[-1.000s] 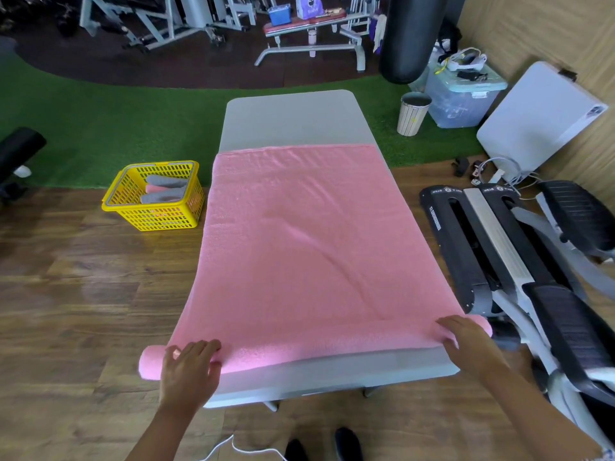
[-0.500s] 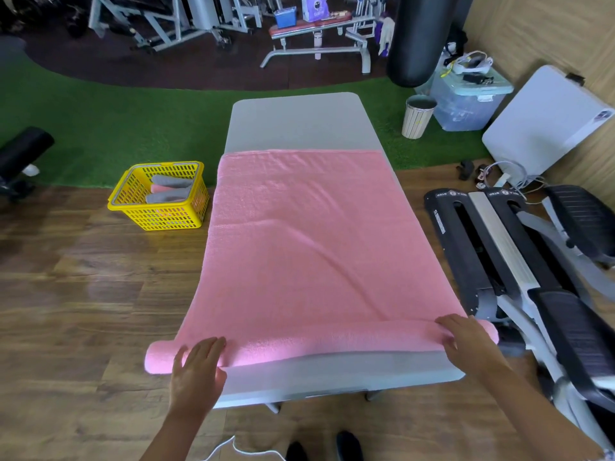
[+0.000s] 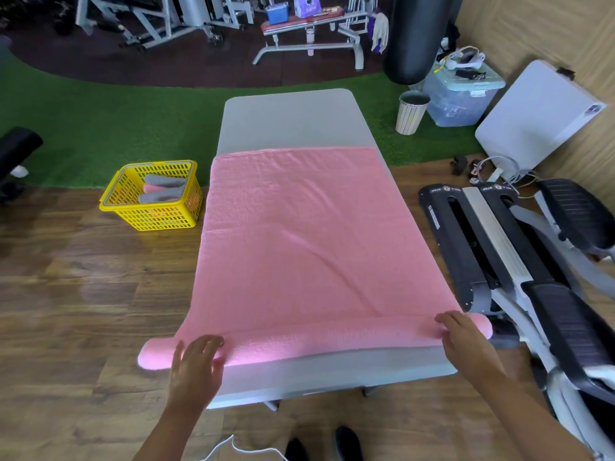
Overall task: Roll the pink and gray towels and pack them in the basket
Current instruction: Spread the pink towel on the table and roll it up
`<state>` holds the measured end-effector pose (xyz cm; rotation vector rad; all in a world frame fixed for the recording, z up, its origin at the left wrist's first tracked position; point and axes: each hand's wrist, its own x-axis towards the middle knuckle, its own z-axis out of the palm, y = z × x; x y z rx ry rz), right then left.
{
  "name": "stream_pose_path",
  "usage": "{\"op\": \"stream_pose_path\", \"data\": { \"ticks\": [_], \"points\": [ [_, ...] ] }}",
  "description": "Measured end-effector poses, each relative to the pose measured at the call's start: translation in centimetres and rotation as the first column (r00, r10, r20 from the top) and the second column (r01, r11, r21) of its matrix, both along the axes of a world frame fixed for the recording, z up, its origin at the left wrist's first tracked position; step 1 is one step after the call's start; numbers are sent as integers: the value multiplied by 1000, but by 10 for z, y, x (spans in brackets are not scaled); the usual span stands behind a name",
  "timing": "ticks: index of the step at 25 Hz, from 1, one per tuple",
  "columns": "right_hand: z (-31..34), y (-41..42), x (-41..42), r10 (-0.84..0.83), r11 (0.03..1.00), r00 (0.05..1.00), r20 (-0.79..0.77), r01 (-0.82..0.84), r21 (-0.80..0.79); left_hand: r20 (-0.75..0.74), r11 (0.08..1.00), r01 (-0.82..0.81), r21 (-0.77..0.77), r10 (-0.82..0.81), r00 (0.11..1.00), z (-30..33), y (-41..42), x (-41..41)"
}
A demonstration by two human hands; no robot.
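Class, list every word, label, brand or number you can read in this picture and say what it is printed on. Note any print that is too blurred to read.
No text here can be read with certainty.
Black stepper machine: white lettering at its top end and a white sticker on its side, both too small.
Purple box on the bench: print blurred.
White folded table: corner sticker, unreadable.

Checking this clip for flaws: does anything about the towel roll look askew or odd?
Slightly. The pink towel is wider than the gray table, so both ends of the roll stick out past the table edges, more so beyond the left hand than the right hand. A diagonal crease crosses the flat part.
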<state>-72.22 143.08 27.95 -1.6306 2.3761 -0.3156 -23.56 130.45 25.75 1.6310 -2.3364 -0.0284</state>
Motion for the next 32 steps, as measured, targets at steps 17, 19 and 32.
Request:
{"op": "stream_pose_path", "data": {
  "ticks": [17,19,32],
  "points": [
    [11,-16,8,138,990,990,-29,-137,43,64,997,68,36,-70,995,9,5,7],
    [5,-14,10,128,992,992,5,-128,-15,39,996,91,14,-92,995,5,9,4],
    [3,-15,11,115,985,993,-31,-110,131,16,1000,11,-10,-11,1000,11,4,-11]
  ]
}}
